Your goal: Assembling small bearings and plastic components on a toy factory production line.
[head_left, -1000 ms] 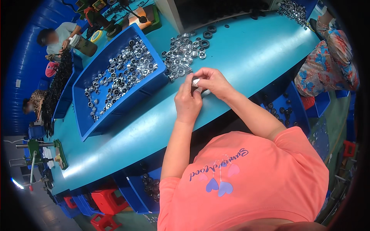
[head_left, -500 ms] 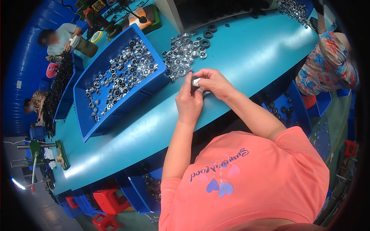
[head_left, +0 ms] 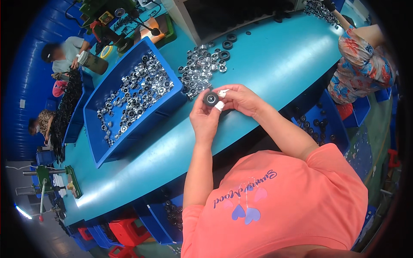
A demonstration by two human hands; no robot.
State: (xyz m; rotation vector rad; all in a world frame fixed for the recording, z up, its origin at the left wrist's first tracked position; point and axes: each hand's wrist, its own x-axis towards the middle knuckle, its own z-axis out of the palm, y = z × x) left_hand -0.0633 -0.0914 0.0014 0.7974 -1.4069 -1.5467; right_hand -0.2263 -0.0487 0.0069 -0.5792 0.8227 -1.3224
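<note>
A small wheel with a black rubber tyre and a shiny hub faces up between my hands, just above the table's near side. My left hand pinches it at the left and below, its white-wrapped thumb by the rim. On the other side, the curled fingers of my right hand close against the wheel's edge; a fingertip there is wrapped in white too. Just beyond my hands lies a pile of shiny wheel hubs. Loose black tyres rest at its right edge.
A large blue bin of shiny hubs stands on the turquoise table to the left. Green machines are at the far left and left end. Co-workers sit left and right. Blue bins with black wheels sit below the table edge.
My hands have come slightly nearer and turned the wheel, so its hub face now shows. The right fingers have shifted from over the wheel to its right side.
</note>
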